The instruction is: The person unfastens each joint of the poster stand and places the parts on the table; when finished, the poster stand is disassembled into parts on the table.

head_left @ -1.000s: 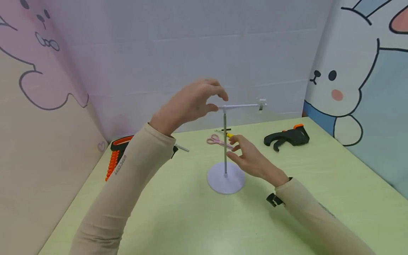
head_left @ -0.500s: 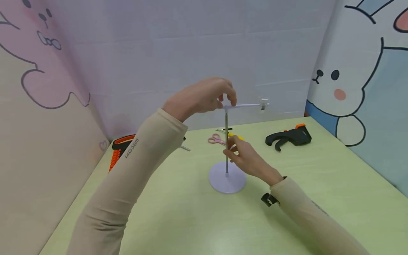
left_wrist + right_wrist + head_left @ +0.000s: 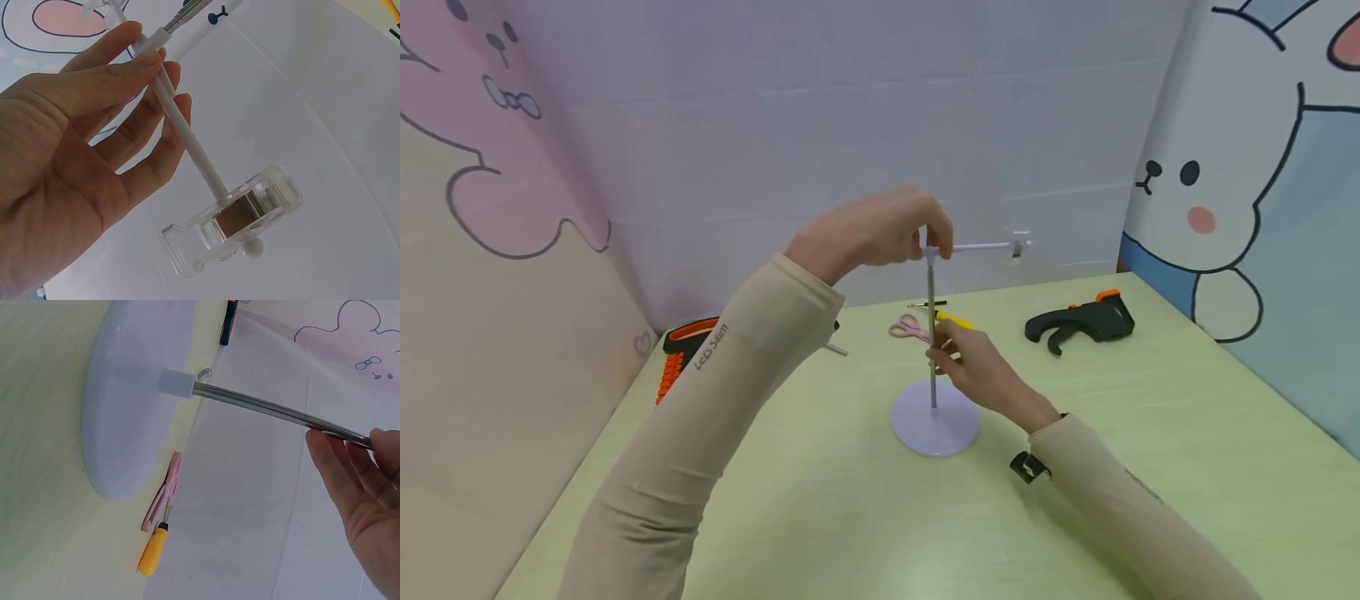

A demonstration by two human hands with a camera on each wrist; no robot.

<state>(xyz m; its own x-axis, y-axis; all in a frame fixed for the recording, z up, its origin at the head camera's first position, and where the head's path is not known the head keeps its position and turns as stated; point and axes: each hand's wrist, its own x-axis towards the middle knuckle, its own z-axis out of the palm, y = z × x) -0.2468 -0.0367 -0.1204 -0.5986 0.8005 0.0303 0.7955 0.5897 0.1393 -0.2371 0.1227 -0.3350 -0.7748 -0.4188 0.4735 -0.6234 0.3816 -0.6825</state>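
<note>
We held the clip stand [image 3: 932,333] with both hands. Our left hand [image 3: 880,233] was raised at the top of the stand, its thumb and fingers curled round the white crossbar [image 3: 187,134] close to where that bar meets the upright; in the left wrist view the thumb lay along one side of the bar and the fingertips [image 3: 169,75] pressed the other, a light pinch rather than a full fist. Our right hand [image 3: 973,367] sat lower, below and slightly right of the left one, with its fingers [image 3: 340,459] closed about the metal pole [image 3: 262,409] roughly halfway up. How tightly the thumb closed on the far side we could not tell.

The pole's long axis ran straight up from the round white base [image 3: 936,427], which rested flat on the green table [image 3: 850,500] directly under the right hand's grip. The crossbar's long axis ran level, pointing away from the left hand's pinch toward the right, and ended at a clear plastic clip [image 3: 1018,246] well beyond the fingertips. In the left wrist view the clear plastic clip [image 3: 234,222] hung on the near end of the bar, just past the palm.

Just behind the right hand's fingers lay pink scissors [image 3: 908,330] and a yellow-handled screwdriver [image 3: 951,318]. Farther right of that hand lay a black spring clamp [image 3: 1078,321] with an orange tab. Behind our left forearm lay a black and orange tool [image 3: 679,354], partly hidden by the sleeve.
</note>
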